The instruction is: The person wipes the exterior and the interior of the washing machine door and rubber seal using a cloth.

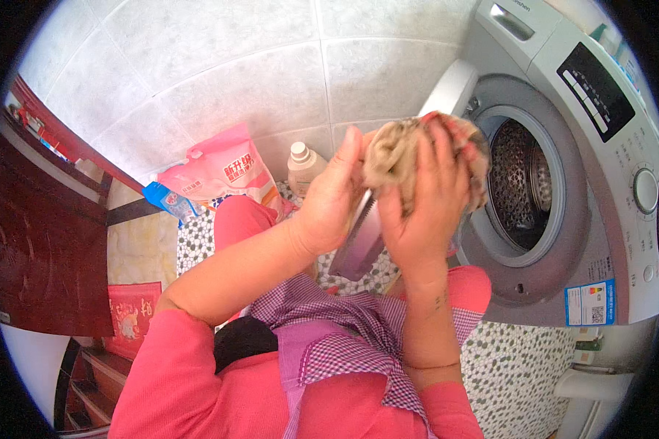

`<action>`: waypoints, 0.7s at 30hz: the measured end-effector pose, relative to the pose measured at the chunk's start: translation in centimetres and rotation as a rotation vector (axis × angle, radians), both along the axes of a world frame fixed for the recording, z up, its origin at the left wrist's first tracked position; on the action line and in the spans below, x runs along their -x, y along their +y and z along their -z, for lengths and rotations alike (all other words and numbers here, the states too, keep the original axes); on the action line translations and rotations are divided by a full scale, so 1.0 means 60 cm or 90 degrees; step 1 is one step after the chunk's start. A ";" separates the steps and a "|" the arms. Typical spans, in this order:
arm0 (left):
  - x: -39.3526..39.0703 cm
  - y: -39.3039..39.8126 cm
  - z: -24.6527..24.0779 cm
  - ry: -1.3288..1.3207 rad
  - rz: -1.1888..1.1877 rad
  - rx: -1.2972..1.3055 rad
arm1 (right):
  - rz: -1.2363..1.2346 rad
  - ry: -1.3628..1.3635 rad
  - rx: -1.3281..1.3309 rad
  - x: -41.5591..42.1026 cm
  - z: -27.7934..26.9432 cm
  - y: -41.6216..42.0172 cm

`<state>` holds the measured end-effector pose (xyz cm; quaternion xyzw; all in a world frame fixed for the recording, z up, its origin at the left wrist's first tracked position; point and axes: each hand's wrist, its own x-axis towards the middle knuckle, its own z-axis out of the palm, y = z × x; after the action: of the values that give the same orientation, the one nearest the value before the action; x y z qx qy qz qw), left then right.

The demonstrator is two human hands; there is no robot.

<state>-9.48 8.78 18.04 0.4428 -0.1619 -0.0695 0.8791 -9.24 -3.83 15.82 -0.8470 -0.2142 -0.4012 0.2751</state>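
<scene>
A bunched beige cloth with red and dark patterned parts is up between my two hands, in front of the washing machine's opening. My right hand lies over the cloth with its fingers bent around it. From the left, my left hand cups the bundle, thumb upright, its fingers mostly hidden behind the cloth. Below the hands, between my knees, stands a grey-purple panel with a toothed edge; what it belongs to is unclear.
On the right a front-loading washing machine has its door open, the metal drum showing. A pink detergent bag, a white capped bottle and a blue-topped pack stand by the tiled wall. Stairs are at lower left.
</scene>
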 end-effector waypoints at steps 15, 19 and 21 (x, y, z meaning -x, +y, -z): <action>0.020 -0.059 0.015 -0.010 0.045 0.027 | -0.016 0.157 0.116 0.169 0.137 -0.034; 0.029 -0.073 0.020 -0.016 0.029 0.018 | -0.038 0.074 -0.002 0.057 0.016 -0.062; 0.026 -0.080 0.025 -0.122 -0.040 -0.114 | -0.072 -0.005 -0.052 -0.018 -0.027 -0.088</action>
<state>-11.06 4.00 16.57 0.5287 -0.2244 -0.0133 0.8185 -8.19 -9.14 17.42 -0.8201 -0.2459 -0.3966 0.3311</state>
